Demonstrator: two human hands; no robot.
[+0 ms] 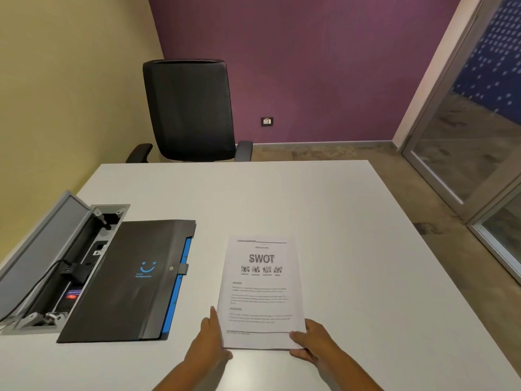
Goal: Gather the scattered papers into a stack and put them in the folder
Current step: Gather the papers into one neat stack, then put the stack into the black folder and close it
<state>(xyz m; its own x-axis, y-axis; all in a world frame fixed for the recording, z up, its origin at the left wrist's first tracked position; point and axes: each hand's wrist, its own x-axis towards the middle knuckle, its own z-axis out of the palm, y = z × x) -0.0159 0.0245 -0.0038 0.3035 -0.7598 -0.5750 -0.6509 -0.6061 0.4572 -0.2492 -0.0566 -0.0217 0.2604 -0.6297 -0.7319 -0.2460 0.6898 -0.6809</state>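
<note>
A stack of white printed papers [260, 292], its top sheet headed "SWOT", lies squared up on the white table in front of me. My left hand [210, 338] presses flat against the stack's lower left edge. My right hand [313, 341] grips the lower right corner, thumb on top of the sheets. A black folder [127, 280] with a blue smiley logo and a blue inner edge lies closed to the left of the papers, apart from them.
An open grey cable box [56, 266] with plugs and a cord is set into the table [352, 249] left of the folder. A black office chair [191, 111] stands at the far side. A glass door [473, 142] is on the right.
</note>
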